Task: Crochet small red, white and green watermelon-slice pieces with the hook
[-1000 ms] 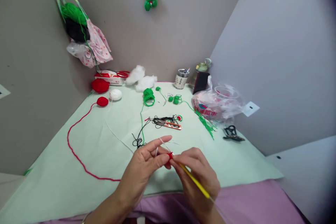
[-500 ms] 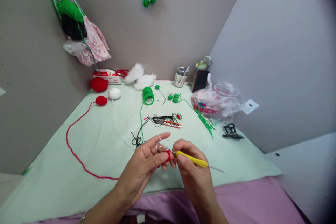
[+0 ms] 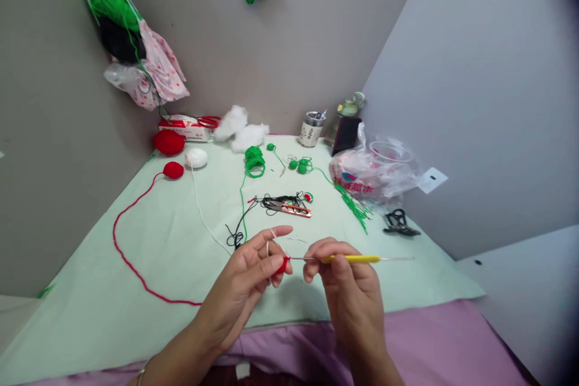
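My left hand (image 3: pixel 246 274) pinches a small red crochet piece (image 3: pixel 283 265) between thumb and fingers, with the index finger stretched out. White yarn (image 3: pixel 208 230) loops over that finger and trails back to a white yarn ball (image 3: pixel 196 158). My right hand (image 3: pixel 350 280) is closed round the yellow handle of a crochet hook (image 3: pixel 357 259). The hook lies nearly level, and its metal tip meets the edge of the red piece. Red yarn (image 3: pixel 136 266) curves over the table from a small red ball (image 3: pixel 173 170) toward my left hand.
Thread snips (image 3: pixel 294 210) lie on tangled black yarn (image 3: pixel 275 200) beyond my hands. Green yarn pieces (image 3: pixel 254 163), white stuffing (image 3: pixel 248 137) and a pen tin (image 3: pixel 311 130) stand farther back. On the right are a plastic bag (image 3: pixel 375 169) and a black claw clip (image 3: pixel 400 223).
My right hand has shifted right, away from my left, and the hook has turned from slanting to nearly level. The white yarn now stretches down from my index finger to the hook tip.
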Demonstrator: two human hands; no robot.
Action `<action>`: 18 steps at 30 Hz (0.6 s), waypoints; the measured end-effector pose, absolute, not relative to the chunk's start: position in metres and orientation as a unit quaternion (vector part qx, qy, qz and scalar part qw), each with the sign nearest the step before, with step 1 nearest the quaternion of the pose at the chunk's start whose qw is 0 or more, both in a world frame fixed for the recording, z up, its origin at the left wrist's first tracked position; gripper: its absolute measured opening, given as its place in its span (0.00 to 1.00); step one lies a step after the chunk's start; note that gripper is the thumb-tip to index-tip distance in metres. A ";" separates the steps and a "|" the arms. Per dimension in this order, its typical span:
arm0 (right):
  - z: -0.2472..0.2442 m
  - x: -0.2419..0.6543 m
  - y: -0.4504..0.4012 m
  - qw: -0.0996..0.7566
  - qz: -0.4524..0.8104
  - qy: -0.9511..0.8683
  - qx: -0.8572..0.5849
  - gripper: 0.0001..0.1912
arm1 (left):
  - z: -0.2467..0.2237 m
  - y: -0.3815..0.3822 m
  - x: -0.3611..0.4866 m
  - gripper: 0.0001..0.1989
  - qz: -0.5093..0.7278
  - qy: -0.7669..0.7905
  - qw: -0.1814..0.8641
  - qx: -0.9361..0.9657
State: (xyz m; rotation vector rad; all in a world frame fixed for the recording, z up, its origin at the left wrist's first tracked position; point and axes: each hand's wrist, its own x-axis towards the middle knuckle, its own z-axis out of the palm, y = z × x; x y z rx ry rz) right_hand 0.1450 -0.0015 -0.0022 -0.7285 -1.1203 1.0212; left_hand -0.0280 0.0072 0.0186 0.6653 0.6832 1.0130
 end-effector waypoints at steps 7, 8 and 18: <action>0.001 0.145 -0.004 0.658 0.476 -0.491 -0.315 0.09 | 0.018 0.005 -0.022 0.19 0.472 0.315 0.764 0.309; 0.001 0.145 -0.005 0.649 0.464 -0.510 -0.322 0.07 | 0.018 0.005 -0.020 0.20 0.472 0.318 0.758 0.319; 0.000 0.139 -0.010 0.591 0.206 -0.672 -0.395 0.15 | 0.011 0.004 -0.012 0.29 0.517 0.359 0.703 0.330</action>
